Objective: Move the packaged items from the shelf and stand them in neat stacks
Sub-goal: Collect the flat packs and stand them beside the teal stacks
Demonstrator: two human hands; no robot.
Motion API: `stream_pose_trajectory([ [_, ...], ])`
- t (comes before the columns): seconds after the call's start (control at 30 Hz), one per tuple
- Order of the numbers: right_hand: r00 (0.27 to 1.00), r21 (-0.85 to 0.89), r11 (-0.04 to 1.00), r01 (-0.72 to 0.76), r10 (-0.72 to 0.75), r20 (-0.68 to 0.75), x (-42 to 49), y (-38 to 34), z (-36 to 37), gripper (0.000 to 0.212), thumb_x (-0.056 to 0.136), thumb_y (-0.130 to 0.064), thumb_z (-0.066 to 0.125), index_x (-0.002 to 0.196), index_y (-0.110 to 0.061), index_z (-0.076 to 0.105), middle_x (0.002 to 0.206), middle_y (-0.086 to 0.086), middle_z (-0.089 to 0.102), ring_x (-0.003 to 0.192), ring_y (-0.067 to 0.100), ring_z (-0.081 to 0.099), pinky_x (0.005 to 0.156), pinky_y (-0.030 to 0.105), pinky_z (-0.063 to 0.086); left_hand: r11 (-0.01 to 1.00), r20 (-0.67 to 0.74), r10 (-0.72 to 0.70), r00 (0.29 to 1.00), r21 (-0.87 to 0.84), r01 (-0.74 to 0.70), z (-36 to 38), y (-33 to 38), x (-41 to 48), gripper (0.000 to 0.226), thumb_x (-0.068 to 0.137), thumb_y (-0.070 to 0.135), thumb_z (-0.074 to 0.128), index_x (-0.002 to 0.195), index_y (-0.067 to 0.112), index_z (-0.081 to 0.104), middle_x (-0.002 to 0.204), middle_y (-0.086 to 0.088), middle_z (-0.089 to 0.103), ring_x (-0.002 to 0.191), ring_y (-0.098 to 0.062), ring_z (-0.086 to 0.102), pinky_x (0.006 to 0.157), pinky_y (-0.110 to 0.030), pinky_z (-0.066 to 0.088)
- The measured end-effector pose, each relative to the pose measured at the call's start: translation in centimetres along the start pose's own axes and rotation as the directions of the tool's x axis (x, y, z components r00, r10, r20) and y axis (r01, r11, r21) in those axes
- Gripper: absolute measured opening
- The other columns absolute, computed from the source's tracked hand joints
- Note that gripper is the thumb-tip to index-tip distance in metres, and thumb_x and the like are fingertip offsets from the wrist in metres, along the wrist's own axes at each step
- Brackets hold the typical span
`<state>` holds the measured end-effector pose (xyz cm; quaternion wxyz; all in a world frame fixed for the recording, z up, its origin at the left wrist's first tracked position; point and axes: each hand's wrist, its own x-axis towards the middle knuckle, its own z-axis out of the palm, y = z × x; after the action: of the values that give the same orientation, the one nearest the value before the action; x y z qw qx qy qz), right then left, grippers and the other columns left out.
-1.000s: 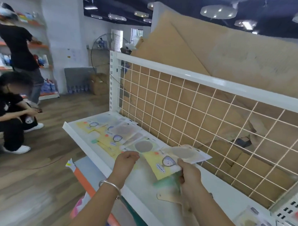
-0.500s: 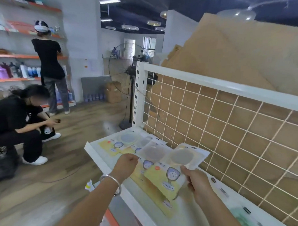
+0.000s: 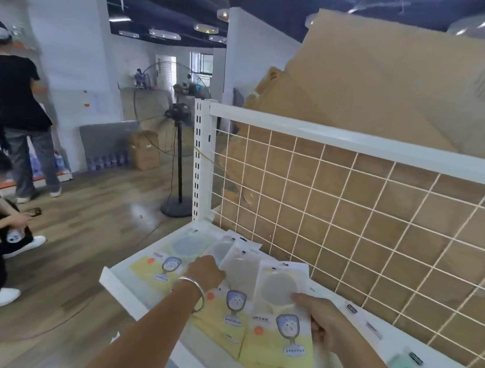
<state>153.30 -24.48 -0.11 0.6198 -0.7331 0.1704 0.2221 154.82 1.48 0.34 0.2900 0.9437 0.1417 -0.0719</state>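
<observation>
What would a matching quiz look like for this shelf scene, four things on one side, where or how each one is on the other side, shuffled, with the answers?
Things: 1 left hand; 2 right hand; 3 fan; 4 cardboard.
States: A behind the wire grid; B grips the nearest yellow packet; C stands on the floor past the shelf; D wears a silver bangle.
Pairs: 1-D, 2-B, 3-C, 4-A.

Overlapping packets [image 3: 233, 308] lie on the shelf [image 3: 125, 292] at lower centre, with the wire grid [image 3: 345, 216] rising behind them at right. Cardboard sheets [image 3: 378, 92] lean behind the grid, and a standing fan [image 3: 177, 114] stands to its left.
</observation>
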Motion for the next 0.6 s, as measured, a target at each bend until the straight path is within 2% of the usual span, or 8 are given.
stream_pose_trajectory([
  [0.07,1.000,-0.009,1.000,0.024,-0.024,-0.020,0.5,0.2,0.2,0.024,0.085,-0.019,0.066,0.066,-0.009,0.056,0.035,0.000,0.044,0.025,0.011,0.035,0.034,0.014,0.023,0.999,0.030,0.018,0.999,-0.050,-0.017,0.1,0.2,0.8,0.022,0.081,0.031,0.059,0.086,0.010,0.055,0.072,0.000,0.051,0.077,-0.022,0.056,0.069,-0.031,0.046],
  [0.2,0.997,0.005,0.999,0.051,-0.050,-0.065,0.7,0.4,0.1,0.011,0.084,-0.011,0.069,0.079,-0.002,0.065,0.045,0.005,0.060,0.031,0.012,0.050,0.034,0.013,0.032,0.994,0.069,0.027,0.997,-0.110,-0.019,0.1,0.3,2.1,0.024,0.078,0.033,0.067,0.084,0.011,0.058,0.072,0.000,0.054,0.071,-0.017,0.054,0.062,-0.022,0.041],
  [0.3,0.996,0.037,0.997,0.066,-0.064,-0.057,0.5,0.5,0.2,0.019,0.082,-0.012,0.071,0.095,0.002,0.069,0.078,0.021,0.072,0.060,0.025,0.065,0.055,0.023,0.048,0.998,0.148,0.033,0.988,-0.057,-0.025,-0.4,0.8,2.1,0.036,0.085,0.039,0.063,0.063,0.012,0.053,0.059,0.002,0.044,0.058,-0.011,0.045,0.050,-0.016,0.032],
  [0.37,0.996,0.030,0.997,0.071,-0.069,-0.064,0.4,0.7,0.3,0.023,0.082,-0.015,0.072,0.099,-0.001,0.070,0.093,0.025,0.071,0.076,0.032,0.066,0.066,0.034,0.049,0.998,0.176,0.054,0.983,-0.047,-0.046,-1.1,1.3,1.6,0.043,0.090,0.038,0.056,0.082,-0.003,0.065,0.060,-0.001,0.044,0.060,-0.013,0.044,0.050,-0.014,0.030],
  [0.47,0.991,0.051,0.995,0.090,-0.085,-0.100,0.2,1.0,0.0,0.021,0.082,-0.015,0.071,0.099,-0.002,0.071,0.095,0.025,0.071,0.092,0.042,0.067,0.080,0.046,0.052,0.967,0.194,0.101,0.976,-0.250,-0.050,-2.8,2.6,0.0,0.045,0.093,0.031,0.056,0.107,-0.012,0.061,0.083,-0.023,0.061,0.066,-0.020,0.053,0.050,-0.014,0.029],
  [0.5,0.988,0.062,0.993,0.098,-0.090,-0.126,0.2,1.1,-0.2,0.022,0.083,-0.017,0.070,0.100,-0.002,0.070,0.096,0.024,0.071,0.096,0.043,0.066,0.085,0.047,0.052,0.934,0.186,0.139,0.973,-0.350,-0.067,-2.9,3.0,-0.2,0.039,0.092,0.026,0.058,0.100,-0.011,0.063,0.079,-0.023,0.061,0.064,-0.020,0.057,0.048,-0.014,0.029],
  [0.57,0.978,0.093,0.988,0.127,-0.108,-0.180,-0.2,1.1,-0.8,0.026,0.086,-0.022,0.068,0.103,-0.003,0.068,0.099,0.020,0.071,0.097,0.038,0.066,0.091,0.049,0.050,0.813,0.194,0.157,0.968,-0.582,-0.016,-2.9,3.8,-1.4,0.025,0.090,0.012,0.061,0.070,-0.003,0.059,0.050,-0.008,0.050,0.037,-0.006,0.049,0.038,-0.012,0.029],
  [0.6,0.971,0.116,0.983,0.143,-0.117,-0.210,-0.5,1.1,-1.3,0.026,0.086,-0.023,0.068,0.104,-0.004,0.067,0.099,0.018,0.071,0.098,0.037,0.066,0.092,0.050,0.049,0.745,0.183,0.170,0.968,-0.667,-0.005,-2.7,4.5,-1.8,0.030,0.089,0.007,0.061,0.060,0.003,0.055,0.042,-0.002,0.050,0.030,-0.004,0.044,0.034,-0.012,0.031],
])
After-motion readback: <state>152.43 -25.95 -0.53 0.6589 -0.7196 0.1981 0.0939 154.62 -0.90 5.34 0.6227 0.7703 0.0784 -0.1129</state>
